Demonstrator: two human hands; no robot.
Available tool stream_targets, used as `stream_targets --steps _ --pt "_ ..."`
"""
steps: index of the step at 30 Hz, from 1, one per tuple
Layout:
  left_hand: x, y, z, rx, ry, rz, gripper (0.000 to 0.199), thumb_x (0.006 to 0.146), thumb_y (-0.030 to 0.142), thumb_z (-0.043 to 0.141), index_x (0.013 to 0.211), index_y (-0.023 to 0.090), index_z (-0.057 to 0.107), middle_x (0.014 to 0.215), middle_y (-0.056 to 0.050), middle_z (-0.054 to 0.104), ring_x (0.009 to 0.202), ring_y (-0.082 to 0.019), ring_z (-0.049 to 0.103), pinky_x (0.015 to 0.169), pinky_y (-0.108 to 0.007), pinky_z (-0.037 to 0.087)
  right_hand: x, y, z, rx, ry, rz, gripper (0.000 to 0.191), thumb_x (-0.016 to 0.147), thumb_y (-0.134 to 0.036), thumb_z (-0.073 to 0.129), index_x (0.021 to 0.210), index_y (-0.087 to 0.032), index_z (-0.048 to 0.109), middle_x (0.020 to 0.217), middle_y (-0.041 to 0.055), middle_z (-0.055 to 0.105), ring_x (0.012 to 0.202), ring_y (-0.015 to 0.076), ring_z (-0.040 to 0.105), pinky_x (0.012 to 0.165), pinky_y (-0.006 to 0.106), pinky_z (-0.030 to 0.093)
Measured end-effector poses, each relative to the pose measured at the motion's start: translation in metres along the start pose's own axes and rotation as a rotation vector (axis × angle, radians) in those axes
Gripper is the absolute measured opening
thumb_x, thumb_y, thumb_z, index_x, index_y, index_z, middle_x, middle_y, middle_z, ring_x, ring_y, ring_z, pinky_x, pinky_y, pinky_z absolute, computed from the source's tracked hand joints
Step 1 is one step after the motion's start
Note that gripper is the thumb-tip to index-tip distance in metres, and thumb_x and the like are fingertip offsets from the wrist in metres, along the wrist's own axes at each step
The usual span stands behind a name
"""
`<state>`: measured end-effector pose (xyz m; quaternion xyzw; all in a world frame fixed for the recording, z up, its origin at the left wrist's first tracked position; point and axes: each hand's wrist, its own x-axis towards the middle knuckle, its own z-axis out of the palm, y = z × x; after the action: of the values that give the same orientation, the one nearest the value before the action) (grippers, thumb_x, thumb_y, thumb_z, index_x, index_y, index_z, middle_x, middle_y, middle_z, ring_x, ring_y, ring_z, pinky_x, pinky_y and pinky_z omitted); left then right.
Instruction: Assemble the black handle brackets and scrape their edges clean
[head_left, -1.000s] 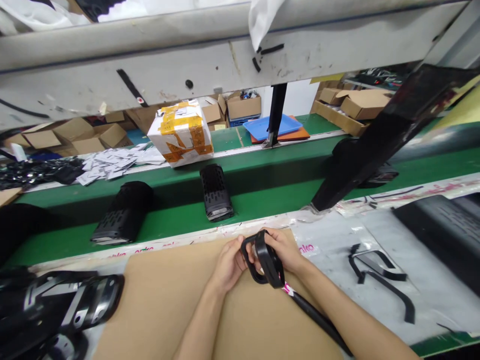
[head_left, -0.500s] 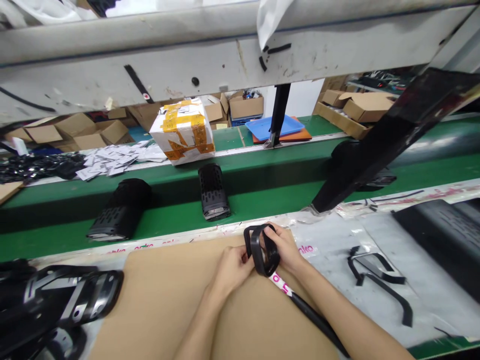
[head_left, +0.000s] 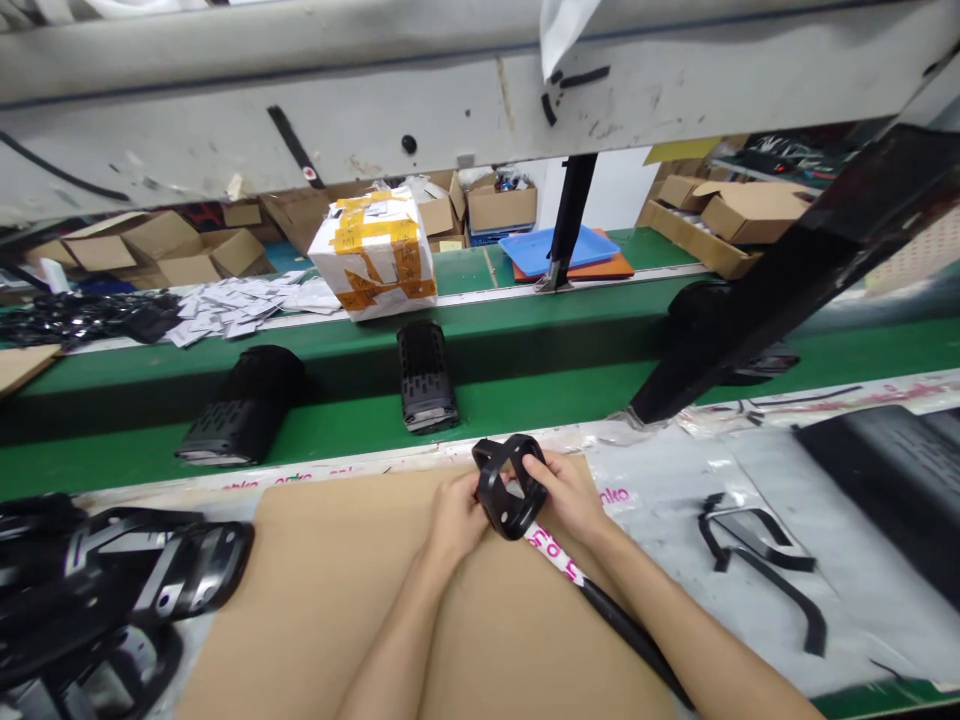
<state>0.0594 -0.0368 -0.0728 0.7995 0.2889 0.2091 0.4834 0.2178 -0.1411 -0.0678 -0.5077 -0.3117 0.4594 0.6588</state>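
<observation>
Between my two hands is a black plastic frame (head_left: pixel 510 520) with an open middle, held just above a brown cardboard sheet (head_left: pixel 360 590). My left hand (head_left: pixel 459 512) is closed on its left side, fingertips partly hidden behind it. My right hand (head_left: pixel 568 492) grips the right side, its thumb lying on the rim. Below the frame, a black strip (head_left: pixel 622 622) with a white, pink-lettered upper part (head_left: pixel 551 548) runs down beside my right forearm; whether it joins the frame I cannot tell.
Several black frame parts (head_left: pixel 112 600) are piled at left. Black brackets (head_left: pixel 757 540) lie at right near a black panel (head_left: pixel 892 480). Black perforated housings (head_left: pixel 426 375) sit on the green conveyor (head_left: pixel 517 390). A slanted black post (head_left: pixel 720 320) and an overhead white beam (head_left: pixel 360 130) stand ahead.
The black frame has been tilted and turned between my hands, so more of its lower rim now faces me. Both hands still hold it, and the camera view has shifted slightly.
</observation>
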Motion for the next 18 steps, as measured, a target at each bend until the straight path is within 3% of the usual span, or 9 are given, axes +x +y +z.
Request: stream_targets --steps 6,12,18 --pt "-0.001 0.004 -0.002 0.145 -0.043 0.055 0.036 0.093 0.042 0.060 0.069 0.016 0.066 0.065 -0.003 0.066 0.060 -0.015 0.058 0.059 -0.023 0.038 0.000 0.005 0.002 -0.005 0.066 0.005 0.046 0.093 -0.058 0.068 0.076 -0.015 0.070 0.070 0.0039 0.065 0.065 0.0157 0.059 0.062 0.026 0.045" --pt "-0.004 0.002 0.002 0.256 -0.038 0.017 0.041 0.097 0.045 0.052 0.070 0.018 0.067 0.068 -0.006 0.070 0.060 -0.018 0.061 0.057 -0.026 0.035 -0.014 -0.001 0.013 -0.020 0.086 -0.047 0.046 0.090 -0.059 0.071 0.077 -0.015 0.071 0.071 0.0026 0.061 0.064 0.0142 0.053 0.059 0.024 0.042" --pt "-0.001 -0.002 0.000 0.142 -0.084 0.016 0.035 0.096 0.039 0.051 0.071 0.018 0.065 0.071 -0.006 0.069 0.066 -0.019 0.063 0.060 -0.027 0.039 -0.016 -0.006 0.016 -0.080 0.051 -0.063 0.046 0.090 -0.063 0.069 0.084 -0.017 0.073 0.077 0.0047 0.061 0.071 0.0184 0.055 0.062 0.028 0.044"
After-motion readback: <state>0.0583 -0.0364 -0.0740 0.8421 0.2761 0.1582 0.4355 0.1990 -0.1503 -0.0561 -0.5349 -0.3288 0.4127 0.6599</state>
